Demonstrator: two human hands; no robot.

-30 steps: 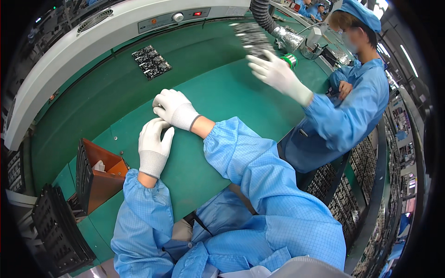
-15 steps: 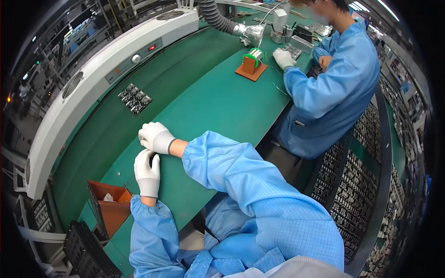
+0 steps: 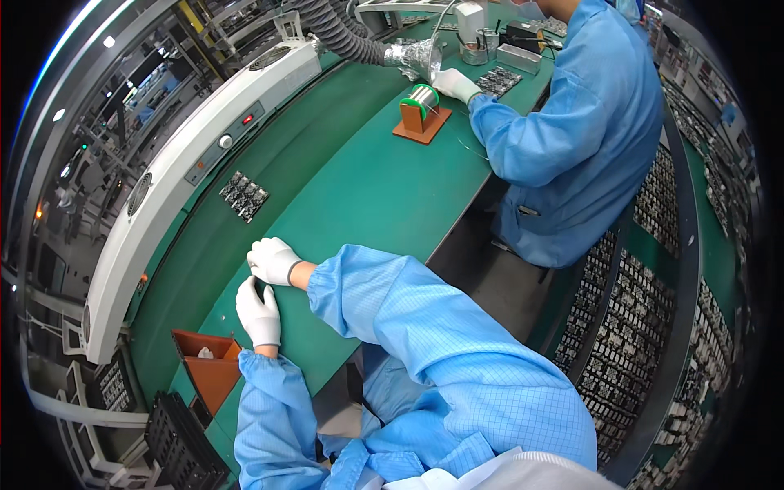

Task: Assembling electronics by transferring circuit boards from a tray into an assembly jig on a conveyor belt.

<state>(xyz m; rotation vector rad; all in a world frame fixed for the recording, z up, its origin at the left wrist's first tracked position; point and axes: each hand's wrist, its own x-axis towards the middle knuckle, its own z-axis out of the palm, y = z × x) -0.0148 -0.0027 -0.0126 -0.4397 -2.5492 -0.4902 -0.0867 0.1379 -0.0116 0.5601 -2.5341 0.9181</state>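
My left hand [image 3: 260, 314], in a white glove, is over the green bench top with its fingers pointing away from me. Its thumb stands apart from the fingers, and nothing shows in the gap. Just beyond it, close against its fingertips, is my right hand [image 3: 274, 261], also white-gloved. Its fingers are curled inward; whatever is under or inside them is hidden from view. Beside my left wrist stands a brown open bin [image 3: 214, 377] with a small whitish item in it. Farther off, a dark panel of small circuit boards [image 3: 243, 197] lies on the green surface.
A long white blower unit [image 3: 192, 175] runs along the left. Ahead stand a solder wire spool [image 3: 424, 100] on a brown holder and a foil-wrapped duct [image 3: 415, 59]. A blue-clad co-worker [image 3: 572, 139] sits at the right, near racks of boards [image 3: 625, 335]. Black slotted racks [image 3: 184, 441] are lower left.
The view has shifted slightly. My hands keep nearly the same pose, close together. The co-worker's gloved hand has moved left toward the spool and duct, uncovering more of a board panel.
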